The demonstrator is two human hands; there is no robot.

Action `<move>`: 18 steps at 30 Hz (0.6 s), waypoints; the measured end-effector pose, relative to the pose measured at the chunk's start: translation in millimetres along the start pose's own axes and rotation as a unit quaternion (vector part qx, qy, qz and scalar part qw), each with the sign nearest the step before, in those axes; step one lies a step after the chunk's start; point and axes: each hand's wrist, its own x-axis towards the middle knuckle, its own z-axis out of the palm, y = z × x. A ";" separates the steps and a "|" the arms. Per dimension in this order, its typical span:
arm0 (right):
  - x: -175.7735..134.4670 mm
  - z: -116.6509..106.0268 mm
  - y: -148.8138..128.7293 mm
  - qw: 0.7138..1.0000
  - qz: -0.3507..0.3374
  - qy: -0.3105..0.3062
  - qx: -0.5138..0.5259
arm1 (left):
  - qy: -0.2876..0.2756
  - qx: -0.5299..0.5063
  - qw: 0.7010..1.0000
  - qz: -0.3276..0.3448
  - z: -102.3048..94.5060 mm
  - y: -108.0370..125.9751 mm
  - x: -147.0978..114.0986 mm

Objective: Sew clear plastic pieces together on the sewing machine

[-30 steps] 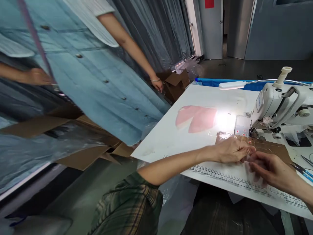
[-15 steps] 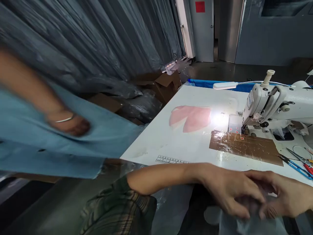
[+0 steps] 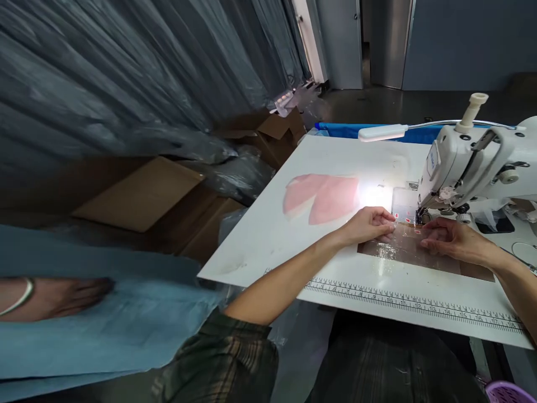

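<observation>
A thin clear plastic sheet (image 3: 403, 239) stretches between my hands in front of the sewing machine (image 3: 470, 162); its outline is hard to make out. My left hand (image 3: 369, 225) pinches its left side, just left of the presser foot. On the right, my right hand (image 3: 455, 239) has thumb and fingers closed on the other side, close to the needle. Under both hands lies a shiny brown strip (image 3: 474, 271) on the white table (image 3: 260, 246). Small red marks (image 3: 396, 215) show by the needle plate.
Pink fabric pieces (image 3: 331, 196) lie left of the machine. A printed ruler (image 3: 403, 299) runs along the front edge. Cardboard boxes (image 3: 142, 193) and plastic bags stand at left. Another person's hand (image 3: 62, 296), with a bracelet, hangs beside blue clothing. A purple basket (image 3: 505, 392) shows at lower right.
Both my hands have moved up from my lap onto the table by the needle, with the clear sheet. The other person has shifted left and lower in view.
</observation>
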 end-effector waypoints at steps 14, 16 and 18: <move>-0.2 13.6 5.2 0.975 0.063 0.117 0.175 | 0.076 -0.250 0.964 0.046 11.5 -0.5 -7.5; 0.0 13.9 1.7 0.972 0.075 0.128 0.183 | 0.060 -0.275 0.958 0.044 11.4 2.3 -9.0; 0.1 14.3 -0.4 0.969 0.085 0.134 0.191 | 0.059 -0.283 0.956 0.041 11.8 4.2 -10.3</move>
